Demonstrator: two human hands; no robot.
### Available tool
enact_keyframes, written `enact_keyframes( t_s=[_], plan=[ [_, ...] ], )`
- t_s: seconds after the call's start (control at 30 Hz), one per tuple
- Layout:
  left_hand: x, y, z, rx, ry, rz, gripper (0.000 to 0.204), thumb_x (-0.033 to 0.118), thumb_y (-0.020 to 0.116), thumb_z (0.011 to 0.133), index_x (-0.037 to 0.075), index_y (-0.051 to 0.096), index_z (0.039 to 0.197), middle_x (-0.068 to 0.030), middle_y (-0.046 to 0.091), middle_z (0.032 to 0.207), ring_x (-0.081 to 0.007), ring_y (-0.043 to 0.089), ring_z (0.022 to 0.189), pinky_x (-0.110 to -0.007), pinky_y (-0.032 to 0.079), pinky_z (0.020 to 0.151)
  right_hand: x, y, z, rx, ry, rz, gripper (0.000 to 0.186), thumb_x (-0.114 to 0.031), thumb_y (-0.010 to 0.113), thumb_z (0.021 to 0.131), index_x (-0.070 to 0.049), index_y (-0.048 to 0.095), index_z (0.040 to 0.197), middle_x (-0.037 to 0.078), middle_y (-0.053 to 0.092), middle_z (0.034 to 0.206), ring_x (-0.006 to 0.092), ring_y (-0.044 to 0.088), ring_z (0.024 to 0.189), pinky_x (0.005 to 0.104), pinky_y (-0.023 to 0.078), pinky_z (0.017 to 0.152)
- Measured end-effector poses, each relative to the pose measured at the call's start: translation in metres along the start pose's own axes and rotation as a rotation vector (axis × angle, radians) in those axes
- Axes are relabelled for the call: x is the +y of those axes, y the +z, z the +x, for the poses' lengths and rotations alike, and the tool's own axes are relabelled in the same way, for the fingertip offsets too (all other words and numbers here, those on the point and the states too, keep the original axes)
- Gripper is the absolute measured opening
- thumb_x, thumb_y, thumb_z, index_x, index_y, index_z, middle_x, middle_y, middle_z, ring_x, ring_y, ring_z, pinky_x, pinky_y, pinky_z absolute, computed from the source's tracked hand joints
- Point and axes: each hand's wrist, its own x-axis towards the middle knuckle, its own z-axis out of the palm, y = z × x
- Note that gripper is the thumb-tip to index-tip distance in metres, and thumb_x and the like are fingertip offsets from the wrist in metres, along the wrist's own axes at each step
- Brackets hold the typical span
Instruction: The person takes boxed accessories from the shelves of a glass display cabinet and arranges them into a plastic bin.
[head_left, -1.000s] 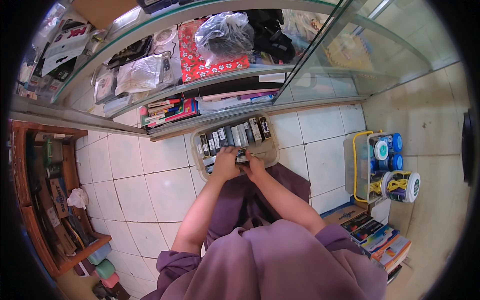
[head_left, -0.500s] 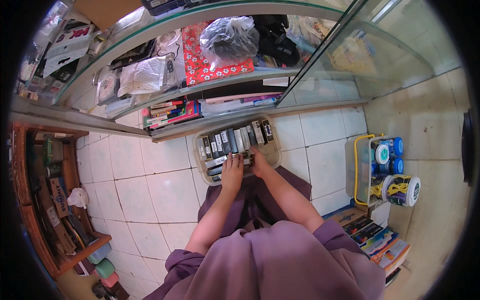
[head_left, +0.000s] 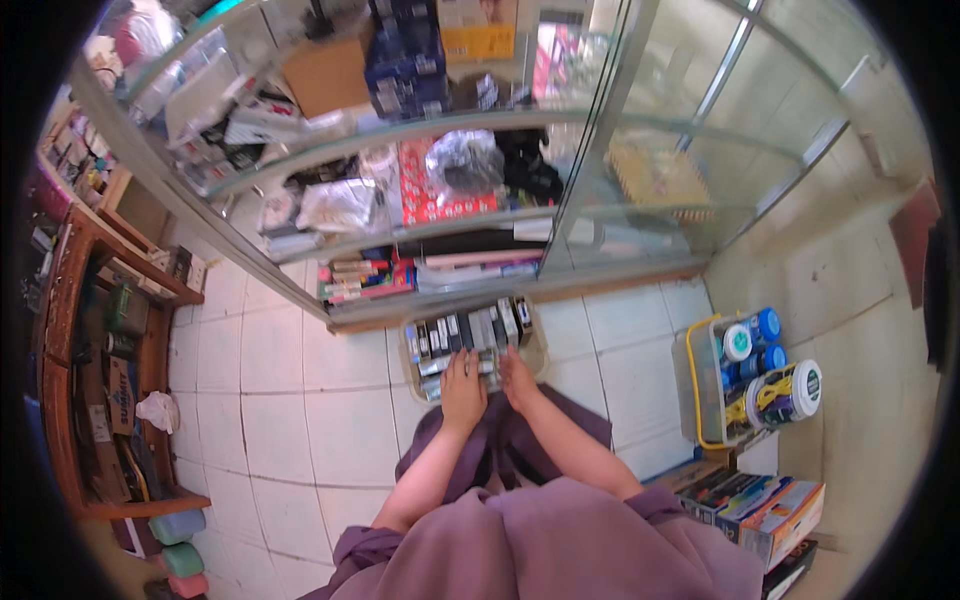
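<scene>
A translucent plastic bin on the tiled floor holds several small oblong boxes, mostly dark, silver or white, standing in a row with others crosswise in front. My left hand lies over the front boxes at the middle of the bin, fingers extended and slightly apart, hiding part of them. My right hand is at the bin's right front, fingers extended against the ends of the boxes, with nothing visibly gripped. Purple fabric lies just in front of the bin.
A glass cabinet of packed goods stands directly behind the bin. A wooden shelf with cartons is at left. At right, a yellow-handled basket holds lidded tubs, with printed boxes below it beside a pale wall.
The view has tilted up, showing more cabinet. A small box earlier held between both hands now lies among the others; my fingers have straightened over and beside it.
</scene>
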Motion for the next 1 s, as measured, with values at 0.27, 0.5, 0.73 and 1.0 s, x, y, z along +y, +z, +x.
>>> enact_keyframes(
  t_s=[0.27,0.5,0.73,1.0],
  plan=[
    [0.027,-0.125,0.044,0.405,0.027,-0.252,0.055,0.010,0.065,0.078,0.005,0.049,0.130,-0.0191,0.051,0.123,-0.0371,0.050,0.115,-0.044,0.040,0.097,-0.098,0.064,-0.095,-0.296,-0.333,-0.108,0.057,-0.051,0.045,0.096,-0.011,0.049,0.136,0.010,0.048,0.139,0.0223,0.043,0.127,0.0357,0.033,0.102],
    [0.084,-0.312,0.131,0.724,0.473,-0.306,0.043,0.002,0.063,0.078,0.004,0.056,0.120,-0.0177,0.055,0.115,-0.0350,0.054,0.108,-0.040,0.044,0.093,-0.261,0.151,-0.194,-0.560,-1.148,-0.468,0.036,-0.029,0.048,0.099,-0.005,0.052,0.127,0.004,0.056,0.123,0.0141,0.051,0.115,0.0298,0.038,0.100],
    [0.134,-0.430,0.249,0.824,0.615,-0.443,0.033,0.005,0.064,0.080,0.004,0.060,0.112,-0.0132,0.059,0.106,-0.0266,0.059,0.103,-0.035,0.048,0.085,-0.410,0.240,-0.247,-0.529,-1.603,-0.378,0.029,-0.016,0.055,0.096,-0.001,0.054,0.120,0.009,0.060,0.115,0.0146,0.058,0.104,0.0297,0.047,0.087],
    [0.143,-0.497,0.430,0.847,0.417,-0.645,0.036,0.013,0.065,0.078,0.000,0.059,0.110,-0.0178,0.061,0.110,-0.0285,0.061,0.104,-0.037,0.050,0.084,-0.551,0.341,-0.240,-0.019,-1.846,-0.447,0.034,-0.011,0.054,0.087,0.006,0.058,0.117,0.022,0.065,0.110,0.0293,0.062,0.105,0.0359,0.047,0.092]
  ],
)
